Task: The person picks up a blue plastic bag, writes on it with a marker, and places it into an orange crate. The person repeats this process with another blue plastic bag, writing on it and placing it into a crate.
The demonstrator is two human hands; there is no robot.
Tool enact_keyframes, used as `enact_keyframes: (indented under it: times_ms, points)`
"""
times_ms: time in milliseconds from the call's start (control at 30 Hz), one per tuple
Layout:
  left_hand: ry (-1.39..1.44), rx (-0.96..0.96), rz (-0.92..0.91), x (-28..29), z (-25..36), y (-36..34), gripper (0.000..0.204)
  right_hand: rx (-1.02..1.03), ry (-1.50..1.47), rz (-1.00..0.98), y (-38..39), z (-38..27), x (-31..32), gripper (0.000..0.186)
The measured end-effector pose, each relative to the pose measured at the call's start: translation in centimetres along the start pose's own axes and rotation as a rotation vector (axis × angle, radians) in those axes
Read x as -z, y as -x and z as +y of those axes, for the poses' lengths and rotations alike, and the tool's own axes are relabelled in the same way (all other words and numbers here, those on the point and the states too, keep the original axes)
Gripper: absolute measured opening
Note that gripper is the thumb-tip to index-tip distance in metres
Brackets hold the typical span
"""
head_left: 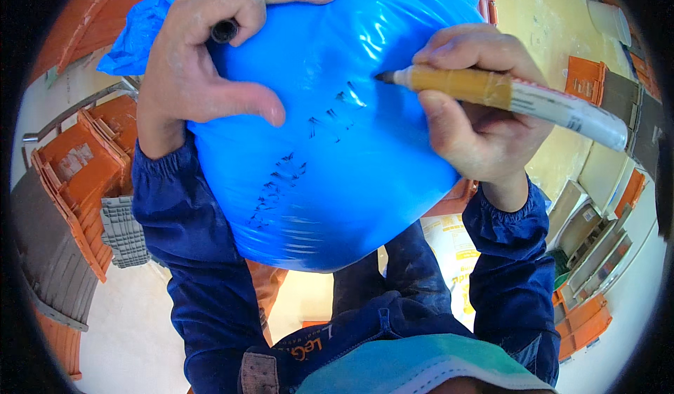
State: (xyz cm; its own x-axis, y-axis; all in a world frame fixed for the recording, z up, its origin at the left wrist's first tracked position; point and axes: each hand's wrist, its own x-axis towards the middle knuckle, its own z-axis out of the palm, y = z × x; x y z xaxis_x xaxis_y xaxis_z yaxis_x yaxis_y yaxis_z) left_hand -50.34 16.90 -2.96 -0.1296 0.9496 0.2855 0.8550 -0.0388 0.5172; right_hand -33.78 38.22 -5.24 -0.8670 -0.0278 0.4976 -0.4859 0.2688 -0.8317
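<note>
A full blue plastic bag [330, 183] bulges in front of me, with rows of short black handwritten marks down its shiny side. My right hand [484, 92] grips a thick marker pen [463, 88] with an ochre and white barrel. Its dark tip points left at the bag just right of the upper marks; I cannot tell whether it touches. On the bag's left side rests my left hand [210, 64], thumb and index finger stretched out. A black marker cap [225, 31] is held between its other, curled fingers.
Stacked orange crates [84, 169] stand at the left beside a grey plastic crate [125, 232]. More orange bins [586, 324] and a stack of pale trays [597, 260] are at the right. A white bucket [609, 22] sits at the far right.
</note>
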Motion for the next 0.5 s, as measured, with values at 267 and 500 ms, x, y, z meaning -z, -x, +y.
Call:
enact_keyframes:
  times_ms: [267,500]
  points:
    - [0.003,0.117,-0.007,-0.7,-0.7,2.1,0.072,-0.084,0.037,-0.006,-0.1,-0.2,-1.0,0.025]
    - [0.007,0.103,-0.001,-0.6,-0.8,2.3,0.071,-0.26,0.004,0.024,0.1,-1.0,-1.0,0.023]
